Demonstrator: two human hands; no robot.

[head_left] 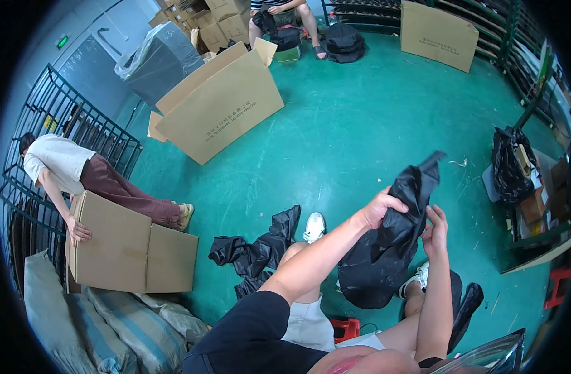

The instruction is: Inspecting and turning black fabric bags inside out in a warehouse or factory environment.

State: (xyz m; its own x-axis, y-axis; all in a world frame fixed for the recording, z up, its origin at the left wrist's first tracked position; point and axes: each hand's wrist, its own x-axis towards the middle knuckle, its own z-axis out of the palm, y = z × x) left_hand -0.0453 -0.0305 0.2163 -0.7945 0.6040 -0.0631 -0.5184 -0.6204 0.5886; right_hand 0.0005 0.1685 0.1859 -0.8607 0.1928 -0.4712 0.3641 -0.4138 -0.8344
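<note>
A black fabric piece (394, 243), crumpled at its upper end, hangs in front of my knees. My left hand (383, 208) is closed round its gathered upper part, thumb on top. At the fabric's right edge, my right hand (434, 232) has its fingers bent in a pinch against the cloth; the exact hold is partly hidden. The lower end spreads into a broad rounded shape between my feet. More black fabric (260, 249) lies crumpled on the floor by my left leg. Another dark piece (465, 308) is beside my right leg.
A large open cardboard box (223, 112) stands ahead on the green floor. To the left, a person (64, 162) leans over another carton (120, 249), near stuffed woven sacks (123, 324). Someone sits at the back (285, 15). Shelving with a black bag (513, 165) stands right.
</note>
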